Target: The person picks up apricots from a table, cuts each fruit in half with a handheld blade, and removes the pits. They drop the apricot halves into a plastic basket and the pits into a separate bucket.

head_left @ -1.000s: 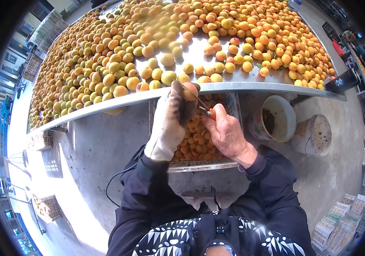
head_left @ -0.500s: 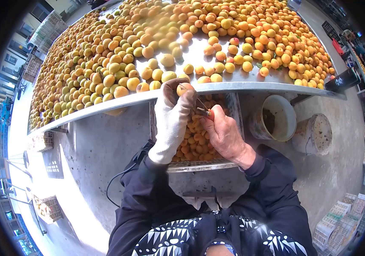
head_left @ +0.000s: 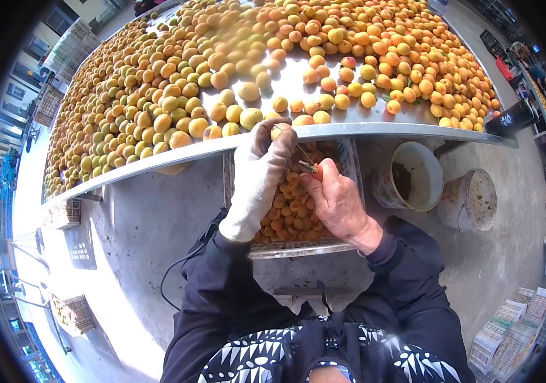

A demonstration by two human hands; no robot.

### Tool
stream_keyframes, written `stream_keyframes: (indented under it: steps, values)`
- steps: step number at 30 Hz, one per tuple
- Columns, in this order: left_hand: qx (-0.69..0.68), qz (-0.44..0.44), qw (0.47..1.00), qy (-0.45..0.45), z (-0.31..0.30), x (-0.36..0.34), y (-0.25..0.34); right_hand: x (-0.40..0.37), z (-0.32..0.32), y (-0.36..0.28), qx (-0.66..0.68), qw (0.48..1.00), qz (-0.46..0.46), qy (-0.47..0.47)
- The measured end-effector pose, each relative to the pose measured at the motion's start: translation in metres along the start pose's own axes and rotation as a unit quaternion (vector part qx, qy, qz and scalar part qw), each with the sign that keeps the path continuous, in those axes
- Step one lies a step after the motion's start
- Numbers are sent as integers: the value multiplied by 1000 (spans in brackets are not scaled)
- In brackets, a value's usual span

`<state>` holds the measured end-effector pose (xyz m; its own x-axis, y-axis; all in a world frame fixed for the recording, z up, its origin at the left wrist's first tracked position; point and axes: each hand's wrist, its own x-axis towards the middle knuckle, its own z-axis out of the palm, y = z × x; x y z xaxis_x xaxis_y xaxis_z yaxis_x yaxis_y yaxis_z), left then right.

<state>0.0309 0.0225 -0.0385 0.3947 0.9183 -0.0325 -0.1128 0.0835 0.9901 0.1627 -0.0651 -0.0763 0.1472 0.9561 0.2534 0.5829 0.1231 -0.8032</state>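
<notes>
1. While apricots [head_left: 285,38] cover the steel table [head_left: 375,131] before me, I work at its near edge.
2. A crate [head_left: 298,249] of cut fruit sits under that edge, between my arms; two buckets [head_left: 384,185] stand on the floor to the right.
3. My gloved left hand [head_left: 257,179] is closed around one apricot [head_left: 279,132], held at the table rim above the crate.
4. My bare right hand [head_left: 336,201] grips a small red-handled knife [head_left: 308,165], blade pointing up toward that apricot; contact unclear.
</notes>
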Motion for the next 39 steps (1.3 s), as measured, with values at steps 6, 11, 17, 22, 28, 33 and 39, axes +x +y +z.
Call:
stream_keyframes:
  steps: [6,11,17,22,28,33,39]
  values:
    - [5,57,996,69,4,-4,-8,0,2,3,0,1000,-21,-1]
    - [-13,28,997,65,4,-4,-8,-1,0,5,-33,999,-22,-10]
    - [-175,-67,982,4,-5,1,-16,0,-2,14,-94,995,-42,6]
    - [-99,-59,993,-14,-3,0,-8,1,-6,13,-89,995,-33,10]
    - [-96,-69,992,-38,0,-4,-4,1,-4,31,-93,995,-46,14]
    - [-204,-105,973,12,-1,-3,2,-2,-16,32,-78,995,-57,17]
    - [-20,-8,997,-74,-12,-9,7,7,-28,14,243,959,129,71]
